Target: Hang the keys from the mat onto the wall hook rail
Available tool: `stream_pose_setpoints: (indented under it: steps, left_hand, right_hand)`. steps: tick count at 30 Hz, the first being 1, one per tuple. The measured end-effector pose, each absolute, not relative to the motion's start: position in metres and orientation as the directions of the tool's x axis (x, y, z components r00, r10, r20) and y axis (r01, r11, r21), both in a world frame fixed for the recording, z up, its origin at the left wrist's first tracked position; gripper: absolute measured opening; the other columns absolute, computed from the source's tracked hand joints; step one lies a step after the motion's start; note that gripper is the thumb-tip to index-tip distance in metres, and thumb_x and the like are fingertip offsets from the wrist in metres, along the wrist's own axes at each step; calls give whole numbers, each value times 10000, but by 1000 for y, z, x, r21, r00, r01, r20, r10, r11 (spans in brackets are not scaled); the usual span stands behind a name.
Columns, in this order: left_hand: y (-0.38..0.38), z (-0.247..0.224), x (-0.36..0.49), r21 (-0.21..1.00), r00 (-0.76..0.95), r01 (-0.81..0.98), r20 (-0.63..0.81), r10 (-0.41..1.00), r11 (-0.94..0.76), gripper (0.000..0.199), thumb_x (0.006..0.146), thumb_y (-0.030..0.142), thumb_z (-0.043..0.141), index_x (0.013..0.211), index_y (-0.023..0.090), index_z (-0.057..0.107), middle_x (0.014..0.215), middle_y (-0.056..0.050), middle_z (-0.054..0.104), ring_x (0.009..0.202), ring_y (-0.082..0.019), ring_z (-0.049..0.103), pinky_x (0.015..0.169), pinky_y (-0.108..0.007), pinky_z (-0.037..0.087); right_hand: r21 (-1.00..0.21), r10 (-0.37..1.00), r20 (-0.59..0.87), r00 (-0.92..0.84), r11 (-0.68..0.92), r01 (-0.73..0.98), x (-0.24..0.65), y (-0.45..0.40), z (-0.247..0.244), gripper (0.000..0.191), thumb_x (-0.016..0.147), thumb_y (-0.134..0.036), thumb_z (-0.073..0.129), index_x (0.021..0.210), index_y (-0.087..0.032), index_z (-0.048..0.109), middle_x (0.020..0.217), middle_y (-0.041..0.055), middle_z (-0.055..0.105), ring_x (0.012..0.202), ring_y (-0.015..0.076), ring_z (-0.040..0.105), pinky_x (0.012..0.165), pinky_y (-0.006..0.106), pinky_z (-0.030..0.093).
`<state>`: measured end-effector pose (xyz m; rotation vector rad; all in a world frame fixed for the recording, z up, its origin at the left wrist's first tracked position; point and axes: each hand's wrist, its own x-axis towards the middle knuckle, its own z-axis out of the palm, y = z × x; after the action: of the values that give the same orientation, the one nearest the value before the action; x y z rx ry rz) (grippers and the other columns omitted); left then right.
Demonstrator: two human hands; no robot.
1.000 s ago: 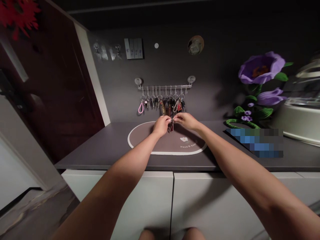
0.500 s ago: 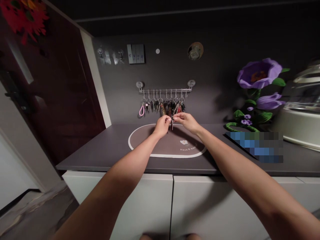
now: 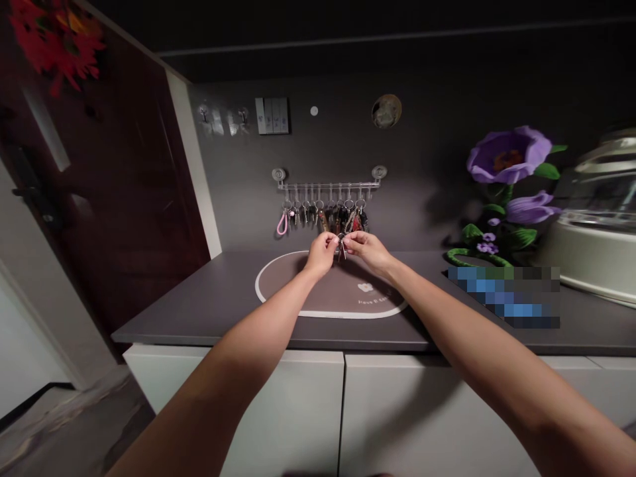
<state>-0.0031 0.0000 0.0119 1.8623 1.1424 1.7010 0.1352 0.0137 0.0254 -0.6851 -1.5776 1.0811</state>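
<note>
Above the brown oval mat (image 3: pixel 288 285), my left hand (image 3: pixel 322 252) pinches one side of a small key ring with keys (image 3: pixel 342 248). My right hand (image 3: pixel 366 249) grips the ring's other side between thumb and fingers. Thin metal keys dangle between the two hands. Just behind, a clear hook rail (image 3: pixel 328 186) on the wall carries several key bunches, among them one with a pink loop strap (image 3: pixel 282 224). The fingers partly cover the ring, so its exact form is hard to make out.
Purple artificial flowers (image 3: pixel 509 159) and a cream appliance (image 3: pixel 601 245) with a clear top stand at the right of the dark counter (image 3: pixel 179 305). A switch panel (image 3: pixel 271 116) is on the wall. A dark red door (image 3: pixel 124 165) stands at the left.
The keys between my hands have swung and spread slightly apart. Both hands keep hold of the ring in nearly the same place, and the whole view has shifted a little downward.
</note>
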Motion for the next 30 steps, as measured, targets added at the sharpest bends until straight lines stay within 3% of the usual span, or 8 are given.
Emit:
stream_pose_setpoints:
  steps: [11,19,30]
  left_hand:
    - [0,9,-5,619,-23,480,718,696,-622,119,810,200,433,777,155,538,792,-26,591,746,-116,521,717,-233,408]
    - [0,1,-5,542,61,599,703,708,-590,142,816,203,414,761,166,540,813,-40,578,784,-141,512,742,-258,397]
    - [2,-5,-4,547,98,657,620,778,-519,159,818,178,398,765,180,548,830,-41,575,832,-153,520,787,-280,395]
  right_hand:
    - [-888,835,458,-304,423,-179,137,6,30,316,595,-375,701,749,-160,528,724,-26,532,680,74,516,745,262,436]
    - [-865,853,492,-174,457,-205,154,13,39,378,596,-446,683,752,-178,468,675,-36,531,596,79,516,601,246,462]
    - [-882,926,368,80,375,-284,176,43,82,149,748,-243,592,737,-178,458,609,-39,519,562,72,549,583,230,492]
